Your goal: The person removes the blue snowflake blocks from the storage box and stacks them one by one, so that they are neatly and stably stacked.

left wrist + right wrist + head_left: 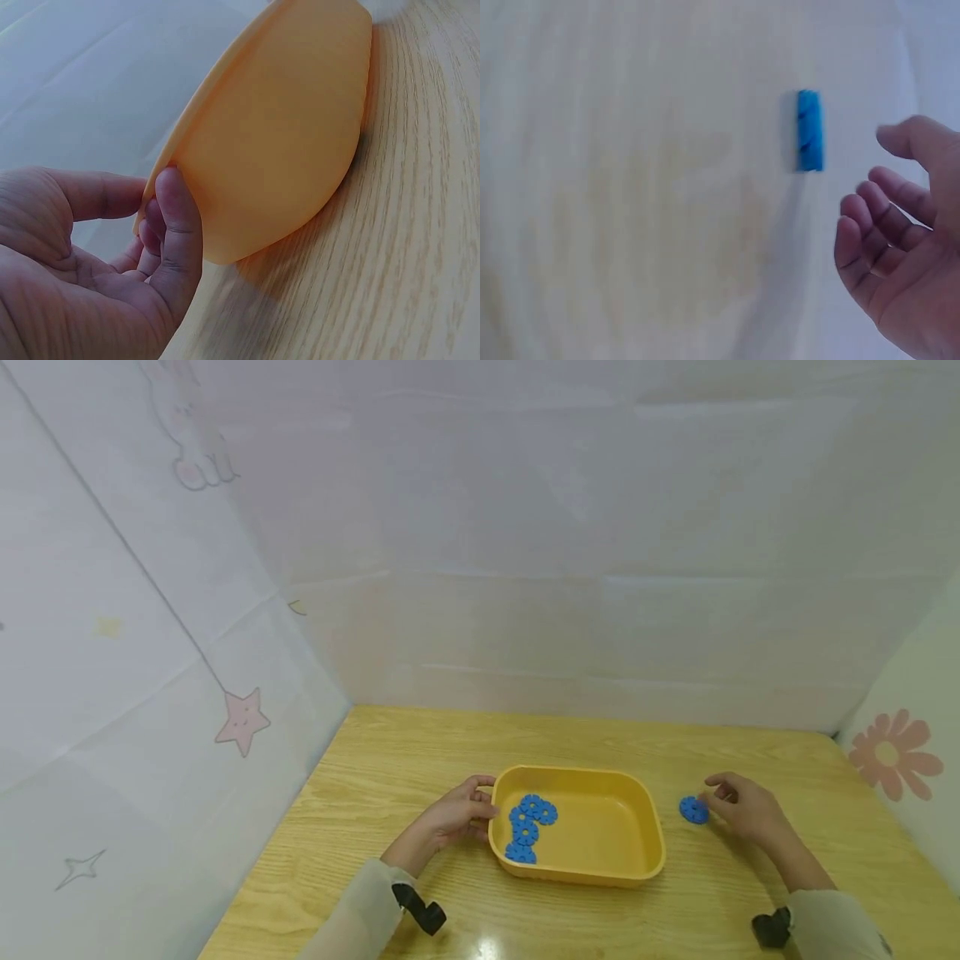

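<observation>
My left hand (pixel 457 814) holds the left rim of a yellow plastic tub (pixel 600 877). In the left wrist view, thumb and fingers (pixel 180 217) pinch that rim, with a fingertip against the outer wall. Inside the tub, several blue notched discs (pixel 525 833) lie along its left side, some overlapping. To the right of the tub, a small stack of blue notched discs (pixel 693 810) rests on the table. My right hand (pixel 750 810) hovers just right of the stack, fingers loosely bent and holding nothing. The right wrist view shows a gap between the fingertips and the stack (pixel 810 131).
The wooden table (pixel 375 760) runs back to a pale sheet wall (pixel 487 635). Printed sheets also stand at the left and right sides. Each wrist carries a black strap mount (pixel 420 910) at the sleeve cuff.
</observation>
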A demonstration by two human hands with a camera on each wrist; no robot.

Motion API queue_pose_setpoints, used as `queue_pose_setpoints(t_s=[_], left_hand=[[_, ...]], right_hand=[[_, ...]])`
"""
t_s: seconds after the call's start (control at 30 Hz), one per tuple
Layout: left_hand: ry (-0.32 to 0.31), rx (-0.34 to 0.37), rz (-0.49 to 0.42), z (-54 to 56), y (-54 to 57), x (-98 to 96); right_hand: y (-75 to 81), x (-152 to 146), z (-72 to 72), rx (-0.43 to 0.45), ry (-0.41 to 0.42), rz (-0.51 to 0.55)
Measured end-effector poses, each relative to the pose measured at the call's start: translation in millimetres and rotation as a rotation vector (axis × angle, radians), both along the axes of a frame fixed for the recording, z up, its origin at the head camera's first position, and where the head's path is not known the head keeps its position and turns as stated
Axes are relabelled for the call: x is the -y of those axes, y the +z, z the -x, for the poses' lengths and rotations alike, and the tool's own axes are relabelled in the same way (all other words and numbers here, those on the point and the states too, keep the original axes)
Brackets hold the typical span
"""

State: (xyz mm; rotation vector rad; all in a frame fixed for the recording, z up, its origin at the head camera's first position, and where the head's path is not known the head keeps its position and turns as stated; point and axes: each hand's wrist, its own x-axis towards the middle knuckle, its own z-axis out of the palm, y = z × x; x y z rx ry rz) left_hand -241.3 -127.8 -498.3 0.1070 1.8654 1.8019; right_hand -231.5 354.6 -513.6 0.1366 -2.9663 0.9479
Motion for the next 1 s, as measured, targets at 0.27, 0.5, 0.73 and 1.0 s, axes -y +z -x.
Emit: queue_pose_setpoints(t_s=[0.27, 0.5, 0.73, 1.0], left_hand=[[0.017, 0.014, -0.003, 0.8, -0.9, -0.5], [0.013, 0.016, 0.000, 0.7, 0.3, -0.2], [0.011, 0.014, 0.003, -0.4, 0.9, 0.0], [0.010, 0.014, 0.012, 0.0, 1.1, 0.1]], right_hand=[[32.9, 30, -5.1, -0.079, 0.036, 0.124], [49.9, 70, -8.3, -0.091, 0.166, 0.252], [48.4, 101, -7.0, -0.082, 0.258, 0.303], [45.0, 130, -4.0, -0.036, 0.282, 0.361]])
